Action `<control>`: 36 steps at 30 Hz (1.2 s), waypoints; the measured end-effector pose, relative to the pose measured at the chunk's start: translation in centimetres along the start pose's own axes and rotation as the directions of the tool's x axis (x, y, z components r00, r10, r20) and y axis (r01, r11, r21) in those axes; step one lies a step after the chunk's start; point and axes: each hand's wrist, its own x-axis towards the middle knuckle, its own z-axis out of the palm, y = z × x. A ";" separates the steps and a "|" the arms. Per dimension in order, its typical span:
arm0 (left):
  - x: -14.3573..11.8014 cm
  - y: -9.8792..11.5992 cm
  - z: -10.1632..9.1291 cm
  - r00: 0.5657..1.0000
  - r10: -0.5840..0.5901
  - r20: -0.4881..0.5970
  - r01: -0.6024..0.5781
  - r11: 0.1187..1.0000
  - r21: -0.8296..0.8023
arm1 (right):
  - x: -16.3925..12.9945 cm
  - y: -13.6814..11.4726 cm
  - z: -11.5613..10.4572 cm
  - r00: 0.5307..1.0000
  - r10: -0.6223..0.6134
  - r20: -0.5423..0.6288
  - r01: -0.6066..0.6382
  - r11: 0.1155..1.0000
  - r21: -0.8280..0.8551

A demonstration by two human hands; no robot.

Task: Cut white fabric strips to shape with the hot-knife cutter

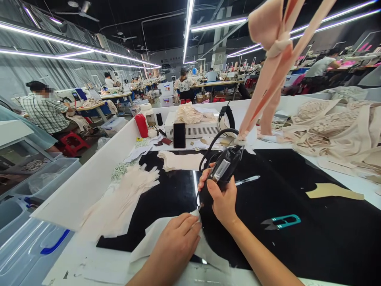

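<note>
My right hand [223, 198] is wrapped around a black electric hand cutter [224, 169], which tilts down to the left. Its small metal tip meets the far edge of a pale fabric piece [212, 256]. On that fabric my left hand [180, 238] lies flat, fingers together and stretched out, just below the tip. Peach stretch straps [262, 93], knotted high up, run down to the back of the cutter near its black cord [208, 147]. A clear pen [248, 180] lies just beyond the right hand, and teal thread snips [281, 222] rest farther right.
A black board [285, 190] covers much of the white table. Fabric pieces are stacked at left [119, 202] and at the back [181, 161]. A phone [179, 135] leans on a white box [192, 129]. A tan pattern piece [335, 192] and a fabric heap [336, 123] lie right.
</note>
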 end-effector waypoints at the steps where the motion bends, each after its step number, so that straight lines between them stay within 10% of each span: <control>1: 0.2 -0.1 0.1 1.000 0.017 0.005 -0.017 1.000 0.005 | 0.0 0.0 0.0 1.000 -0.001 0.000 0.001 1.000 -0.003; 36: -0.2 -0.5 1.4 0.998 0.069 -0.013 -0.067 0.993 0.097 | 0.4 -0.1 0.2 0.999 -0.032 -0.012 0.032 0.999 0.013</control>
